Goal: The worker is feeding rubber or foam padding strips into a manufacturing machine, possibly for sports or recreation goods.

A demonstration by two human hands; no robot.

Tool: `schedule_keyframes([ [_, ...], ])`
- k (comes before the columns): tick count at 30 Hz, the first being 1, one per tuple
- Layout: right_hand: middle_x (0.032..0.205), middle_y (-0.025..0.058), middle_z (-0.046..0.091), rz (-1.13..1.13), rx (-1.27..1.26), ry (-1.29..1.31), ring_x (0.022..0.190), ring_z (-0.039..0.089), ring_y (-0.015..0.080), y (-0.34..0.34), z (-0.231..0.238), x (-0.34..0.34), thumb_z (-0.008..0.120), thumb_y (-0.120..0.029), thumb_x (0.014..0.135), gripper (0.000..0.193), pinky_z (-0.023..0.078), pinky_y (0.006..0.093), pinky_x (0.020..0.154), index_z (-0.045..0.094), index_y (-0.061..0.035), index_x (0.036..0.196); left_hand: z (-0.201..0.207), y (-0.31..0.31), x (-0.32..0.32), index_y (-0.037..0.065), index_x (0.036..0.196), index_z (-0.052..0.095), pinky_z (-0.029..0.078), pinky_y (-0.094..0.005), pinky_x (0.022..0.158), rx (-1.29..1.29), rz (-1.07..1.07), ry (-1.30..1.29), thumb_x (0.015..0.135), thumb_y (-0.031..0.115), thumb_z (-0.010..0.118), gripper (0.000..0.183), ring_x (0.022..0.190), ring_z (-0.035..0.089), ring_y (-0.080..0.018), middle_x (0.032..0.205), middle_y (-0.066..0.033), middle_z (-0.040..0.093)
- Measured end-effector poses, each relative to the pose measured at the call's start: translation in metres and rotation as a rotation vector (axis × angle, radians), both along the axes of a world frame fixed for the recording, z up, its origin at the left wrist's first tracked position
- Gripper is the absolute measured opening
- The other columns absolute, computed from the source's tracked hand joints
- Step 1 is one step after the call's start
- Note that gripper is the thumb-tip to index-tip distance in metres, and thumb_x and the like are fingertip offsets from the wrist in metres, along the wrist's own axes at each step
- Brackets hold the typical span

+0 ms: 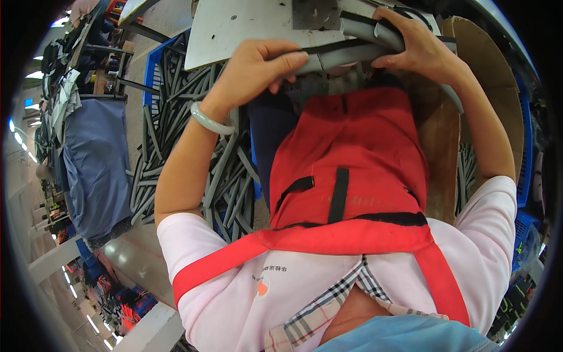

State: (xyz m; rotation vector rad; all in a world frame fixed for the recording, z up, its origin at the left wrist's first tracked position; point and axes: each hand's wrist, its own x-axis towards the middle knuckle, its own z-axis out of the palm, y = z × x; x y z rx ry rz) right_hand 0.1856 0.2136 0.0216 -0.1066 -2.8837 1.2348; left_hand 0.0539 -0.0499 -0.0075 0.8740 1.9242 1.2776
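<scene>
My left hand [258, 66], with a pale bangle on its wrist, pinches the left end of a long grey tube-like strip [346, 54] with a black edge. That strip runs across to my right hand [422, 50], whose thumb and fingers curl round it. A second grey strip [359, 28] lies above the first in the same grip, and the two touch near my right fingers. Below my right wrist, the grey end of another piece [451, 98] sticks out; where it leads is hidden. Both hands are at the near edge of a white worktable [258, 29], above my red apron [352, 141].
To the left, a blue crate [153, 73] overflows with loose grey strips [167, 100]. An open cardboard box [481, 82] stands close by my right forearm, with more grey strips [465, 170] below. Blue cloth [97, 158] hangs from a rack at far left.
</scene>
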Motion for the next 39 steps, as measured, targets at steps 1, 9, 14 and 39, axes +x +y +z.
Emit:
schedule_keyframes([
  [1,0.101,0.0216,0.063,0.001,0.005,0.006,0.088,0.063,0.0384,-0.001,0.015,-0.006,0.079,-0.022,0.074,0.059,0.051,0.0399,0.083,0.053,-0.0010,0.123,0.001,0.003,-0.010,-0.002,0.108,0.071,0.043,-0.0202,0.051,0.002,-0.004,0.065,0.090,0.026,0.070,0.032,0.056,0.052,-0.0043,0.073,-0.0035,0.066],
  [9,0.117,0.0306,0.062,0.011,0.419,0.069,0.109,0.062,0.0358,0.036,0.027,-0.037,0.081,-0.036,0.072,0.083,0.049,0.0382,0.093,0.048,0.0135,0.130,0.008,0.048,-0.049,-0.001,0.105,0.072,0.035,-0.0194,0.047,0.090,0.105,0.259,0.089,0.026,0.072,0.031,0.050,0.046,-0.0041,0.068,-0.0026,0.063],
  [14,0.117,0.0311,0.062,0.019,0.417,0.070,0.109,0.062,0.0340,0.047,0.027,-0.053,0.081,-0.037,0.072,0.084,0.048,0.0368,0.093,0.048,0.0150,0.129,0.008,0.060,-0.066,-0.001,0.107,0.072,0.035,-0.0201,0.048,0.064,0.128,0.237,0.089,0.027,0.072,0.033,0.050,0.045,-0.0046,0.068,-0.0038,0.062],
  [39,0.110,0.0250,0.066,-0.312,0.205,0.054,0.108,0.063,0.0294,0.046,0.034,-0.047,0.078,-0.035,0.075,0.069,0.048,0.0378,0.092,0.055,0.0084,0.124,-0.003,0.062,-0.103,-0.004,0.103,0.071,0.044,-0.0244,0.055,0.328,0.288,0.060,0.096,0.017,0.063,0.024,0.059,0.056,-0.0116,0.076,-0.0034,0.067],
])
